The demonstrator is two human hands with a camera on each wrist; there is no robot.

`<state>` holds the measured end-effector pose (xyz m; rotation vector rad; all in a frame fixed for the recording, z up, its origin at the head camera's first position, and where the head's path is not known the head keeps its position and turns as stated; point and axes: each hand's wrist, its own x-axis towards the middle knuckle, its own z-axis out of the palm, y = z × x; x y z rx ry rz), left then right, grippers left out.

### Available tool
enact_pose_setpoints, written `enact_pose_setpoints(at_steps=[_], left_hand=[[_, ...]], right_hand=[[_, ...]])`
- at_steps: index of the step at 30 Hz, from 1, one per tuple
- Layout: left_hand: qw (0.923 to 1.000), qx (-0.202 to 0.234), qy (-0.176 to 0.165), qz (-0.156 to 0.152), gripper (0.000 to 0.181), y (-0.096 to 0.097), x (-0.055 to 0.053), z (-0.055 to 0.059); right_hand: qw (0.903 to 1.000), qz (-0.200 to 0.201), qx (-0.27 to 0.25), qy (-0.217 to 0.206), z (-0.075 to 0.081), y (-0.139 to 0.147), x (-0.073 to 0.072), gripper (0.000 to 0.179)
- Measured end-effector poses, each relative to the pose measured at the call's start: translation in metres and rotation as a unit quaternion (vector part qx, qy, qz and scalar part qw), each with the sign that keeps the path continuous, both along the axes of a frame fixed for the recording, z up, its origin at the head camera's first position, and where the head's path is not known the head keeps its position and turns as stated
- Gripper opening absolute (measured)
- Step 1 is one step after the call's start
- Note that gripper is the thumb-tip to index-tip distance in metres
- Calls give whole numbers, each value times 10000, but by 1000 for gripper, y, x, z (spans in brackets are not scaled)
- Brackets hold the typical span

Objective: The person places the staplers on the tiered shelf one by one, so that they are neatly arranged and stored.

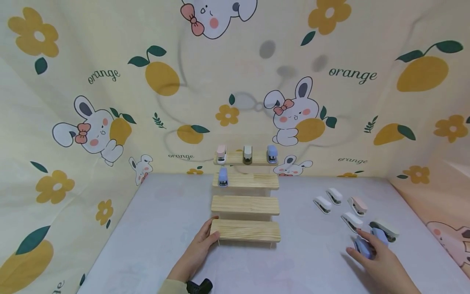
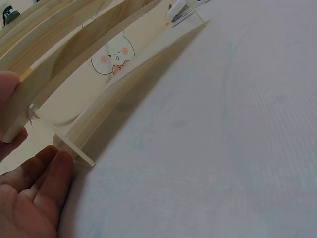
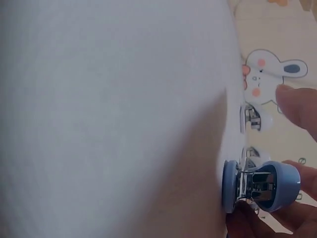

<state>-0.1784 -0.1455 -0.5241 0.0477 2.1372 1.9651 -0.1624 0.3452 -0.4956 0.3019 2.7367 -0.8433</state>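
Observation:
A wooden tiered display stand rises in the middle of the table. My left hand grips the left end of its lowest board, thumb on the front edge and a fingertip beneath, as the left wrist view shows. On the right, my right hand reaches around a blue mini stapler. In the right wrist view its thumb stands apart from the blue stapler, while other fingers lie behind and beside it. A second blue stapler lies just beyond, partly hidden by the fingers.
Several white staplers and a pink one lie loose beyond the right hand, beside a grey-white stapler. The stand's top board bears pink, white and blue staplers; the second bears a lavender-blue stapler.

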Motion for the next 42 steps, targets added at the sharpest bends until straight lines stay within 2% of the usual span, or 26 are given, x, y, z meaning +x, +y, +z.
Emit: enact_pose_setpoints(at_steps=[9,18,26,35,42], left_hand=[[10000,-20,-49,-30,68,-1,0,-1],[10000,-26,6,-9,68,-1,0,-1],[10000,7,35,-21,67,-1,0,-1],[10000,-31,-14,1,67,-1,-1,-5],[10000,20,-74,-1,69,-1,-1,-3]], right_hand=[[9997,7,-142,-188,-7,6,-4,109],[9986,64,-492,-185,-4,7,-4,105],[9995,42,-280,-101,-7,7,-2,100],[9981,366,-423,-259,-2,10,2,98],[9983,245,-508,-142,0,5,3,95]])
